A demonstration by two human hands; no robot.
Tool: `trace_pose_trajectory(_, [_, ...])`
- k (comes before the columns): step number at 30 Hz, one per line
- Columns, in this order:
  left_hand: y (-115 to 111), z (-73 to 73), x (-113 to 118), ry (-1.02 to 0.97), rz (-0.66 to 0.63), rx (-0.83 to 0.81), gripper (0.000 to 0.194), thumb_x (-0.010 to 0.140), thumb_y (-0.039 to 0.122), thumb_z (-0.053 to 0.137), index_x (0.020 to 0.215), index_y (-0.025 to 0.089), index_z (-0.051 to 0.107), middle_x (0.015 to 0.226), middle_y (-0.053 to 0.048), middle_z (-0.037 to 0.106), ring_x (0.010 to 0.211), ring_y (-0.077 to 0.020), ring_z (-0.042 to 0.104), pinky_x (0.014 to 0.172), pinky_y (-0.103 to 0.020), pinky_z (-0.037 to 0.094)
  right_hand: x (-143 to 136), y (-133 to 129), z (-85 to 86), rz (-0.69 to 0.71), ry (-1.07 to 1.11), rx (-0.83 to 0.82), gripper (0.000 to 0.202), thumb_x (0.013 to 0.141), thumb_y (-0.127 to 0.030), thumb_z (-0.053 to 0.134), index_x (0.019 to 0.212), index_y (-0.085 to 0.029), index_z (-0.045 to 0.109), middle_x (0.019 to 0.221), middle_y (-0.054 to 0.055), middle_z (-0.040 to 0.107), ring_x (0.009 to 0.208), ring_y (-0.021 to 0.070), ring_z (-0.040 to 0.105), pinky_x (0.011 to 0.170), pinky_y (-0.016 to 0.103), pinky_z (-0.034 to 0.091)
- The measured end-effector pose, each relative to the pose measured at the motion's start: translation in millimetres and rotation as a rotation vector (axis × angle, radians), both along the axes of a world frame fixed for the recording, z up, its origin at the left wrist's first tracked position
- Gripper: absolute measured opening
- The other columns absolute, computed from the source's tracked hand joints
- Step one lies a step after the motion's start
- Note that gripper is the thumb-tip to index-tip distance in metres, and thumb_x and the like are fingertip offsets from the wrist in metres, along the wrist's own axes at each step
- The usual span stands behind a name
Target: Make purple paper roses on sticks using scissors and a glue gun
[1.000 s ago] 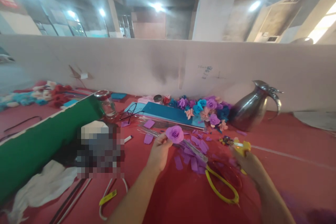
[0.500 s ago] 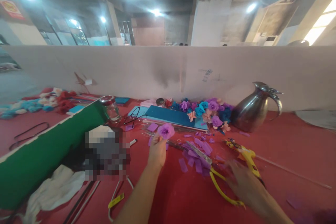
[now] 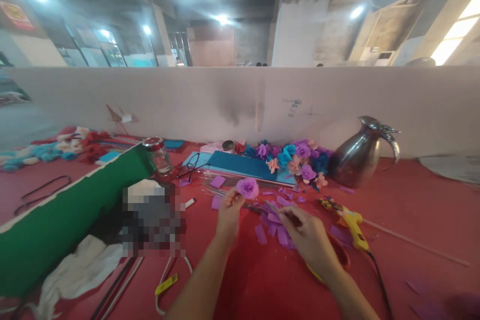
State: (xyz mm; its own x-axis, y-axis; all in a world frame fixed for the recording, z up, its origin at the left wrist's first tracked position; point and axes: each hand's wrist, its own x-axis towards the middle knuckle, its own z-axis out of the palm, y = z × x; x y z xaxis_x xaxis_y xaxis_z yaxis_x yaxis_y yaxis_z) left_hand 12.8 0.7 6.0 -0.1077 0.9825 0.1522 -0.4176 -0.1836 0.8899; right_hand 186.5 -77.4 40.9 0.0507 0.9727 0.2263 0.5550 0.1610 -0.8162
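My left hand (image 3: 229, 212) is closed in a pinch beneath a purple paper flower (image 3: 247, 188), holding it upright with the bloom facing me. My right hand (image 3: 305, 230) hangs over a heap of purple paper pieces (image 3: 282, 236), thumb and fingers drawn together; what is between the fingertips, if anything, is too small to make out. Beneath that hand lies a pair of scissors with yellow handles (image 3: 314, 273), mostly hidden by the hand and wrist. A yellow glue gun (image 3: 354, 227) rests to the right, its dark cord running toward me.
Behind the paper heap sit blue sheets (image 3: 242, 165) and a pile of finished paper flowers (image 3: 296, 157). A metal jug (image 3: 356, 155) stands at the back right. To the left are a glass jar (image 3: 162, 157), a green board (image 3: 82, 210) and crumpled white cloth (image 3: 80, 267).
My right hand has moved left from beside the glue gun to above the purple pieces, its fingers closing together. My left hand has shifted slightly right with the flower.
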Motion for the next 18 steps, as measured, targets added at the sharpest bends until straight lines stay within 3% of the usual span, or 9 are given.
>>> trace_pose_trajectory(3, [-1,0.8,-1,0.061,-0.013,-0.002,0.018,0.068,0.023,0.071,0.085,0.019,0.073,0.088,-0.003,0.072,0.084,-0.0172,0.061,0.082,-0.029,0.045,-18,14,-10.8,-0.02,0.16,0.027,0.026,0.085,-0.039,0.05,0.086,-0.02,0.067,0.079,0.006,0.073,0.071,0.0213,0.067,0.065,0.028,0.048])
trace_pose_trajectory(7, [-1,7.4,-5,0.258,0.072,-0.026,0.012,0.068,0.025,0.07,0.077,0.018,0.073,0.075,-0.003,0.07,0.073,-0.017,0.059,0.071,-0.027,0.045,-11,16,-33.3,-0.122,0.201,0.02,0.027,0.084,-0.04,0.05,0.088,-0.02,0.067,0.079,0.006,0.073,0.074,0.0224,0.067,0.07,0.031,0.048])
trace_pose_trajectory(10, [-1,9.6,-6,0.288,0.129,-0.014,0.015,0.068,0.027,0.071,0.08,0.018,0.072,0.08,-0.003,0.071,0.076,-0.0173,0.06,0.075,-0.028,0.044,11,16,-36.1,-0.275,0.114,0.017,0.026,0.082,-0.038,0.05,0.086,-0.019,0.067,0.08,0.006,0.072,0.073,0.0223,0.066,0.07,0.031,0.047])
trace_pose_trajectory(12, [0,9.6,-6,0.25,0.127,-0.049,0.02,0.067,0.029,0.071,0.084,0.017,0.072,0.084,-0.004,0.071,0.079,-0.0176,0.06,0.077,-0.028,0.044,23,18,-33.7,-0.334,-0.063,0.049,0.021,0.078,-0.032,0.052,0.081,-0.019,0.068,0.083,0.007,0.072,0.077,0.023,0.064,0.073,0.033,0.045])
trace_pose_trajectory(15, [1,10.9,-9,0.2,0.115,-0.078,0.022,0.065,0.029,0.073,0.084,0.017,0.072,0.082,-0.004,0.07,0.078,-0.0169,0.06,0.077,-0.028,0.044,32,19,-31.3,-0.261,-0.318,0.055,0.017,0.073,-0.02,0.052,0.074,-0.02,0.069,0.083,0.006,0.073,0.082,0.0234,0.062,0.081,0.035,0.041])
trace_pose_trajectory(18, [5,15.8,-18,0.126,0.189,-0.058,0.021,0.064,0.029,0.074,0.081,0.017,0.07,0.079,-0.002,0.069,0.077,-0.0155,0.06,0.077,-0.027,0.044,24,16,-31.6,-0.13,-0.428,0.011,0.021,0.073,-0.014,0.051,0.076,-0.022,0.07,0.083,0.005,0.073,0.082,0.0229,0.06,0.08,0.034,0.041])
